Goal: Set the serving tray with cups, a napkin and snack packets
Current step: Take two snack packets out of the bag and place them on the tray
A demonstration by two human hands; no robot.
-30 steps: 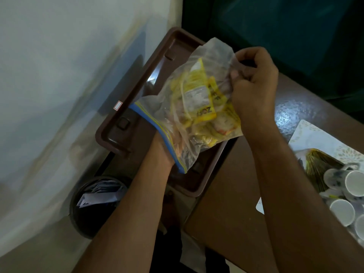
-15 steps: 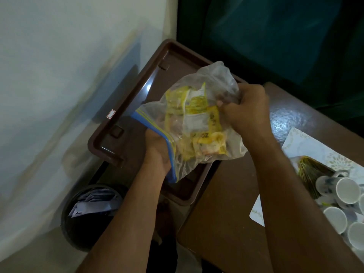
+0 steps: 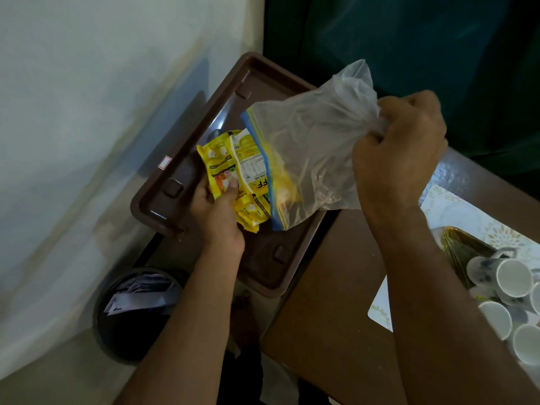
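A brown serving tray [image 3: 187, 141] lies at the left end of the wooden table, partly overhanging it. Above the tray my left hand [image 3: 217, 213] grips a bunch of yellow snack packets [image 3: 233, 168] that stick out of the blue-edged mouth of a clear zip bag [image 3: 315, 147]. My right hand [image 3: 400, 147] is closed on the bag's bunched bottom and holds it up to the right. A few yellow packets still show inside the bag. Several white cups [image 3: 512, 277] lie on their sides at the right edge.
A white patterned mat [image 3: 455, 211] lies under the cups, with a gold fan-shaped thing [image 3: 458, 244] beside them. A dark waste bin [image 3: 131, 314] with paper in it stands on the floor below the tray. A pale wall is on the left, a dark green curtain behind.
The packets have come out of the bag's mouth into my left hand. My right hand has lifted the bag's bottom up and to the right, and the bag looks mostly emptied.
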